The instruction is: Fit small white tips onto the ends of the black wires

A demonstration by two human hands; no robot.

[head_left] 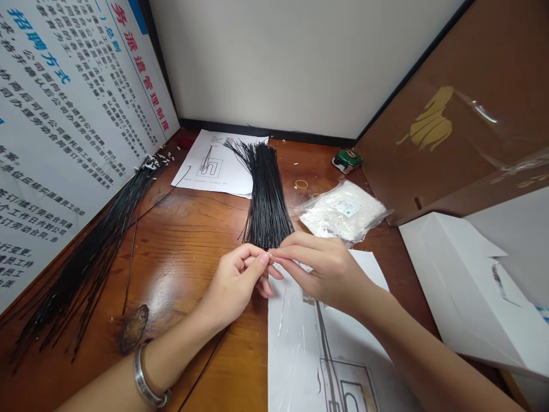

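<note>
Over the top edge of a printed drawing sheet, the fingertips of both hands meet. My left hand [240, 280] is closed in a pinch, and a thin black wire [205, 366] trails from beneath it toward the lower left. My right hand [321, 266] pinches at the same spot; a tiny whitish piece seems to show between the fingertips, mostly hidden. Just beyond the hands lies a thick bundle of black wires [268, 194]. Behind the right hand rests a clear plastic bag [345, 212] of small white pieces.
Black wires with white ends [98, 252] lie along the left panel. A diagram sheet [193, 177] sits at the back, another drawing sheet [291, 355] in front. A green tape measure [346, 161], a rubber band [301, 184] and a white box [463, 286] are to the right.
</note>
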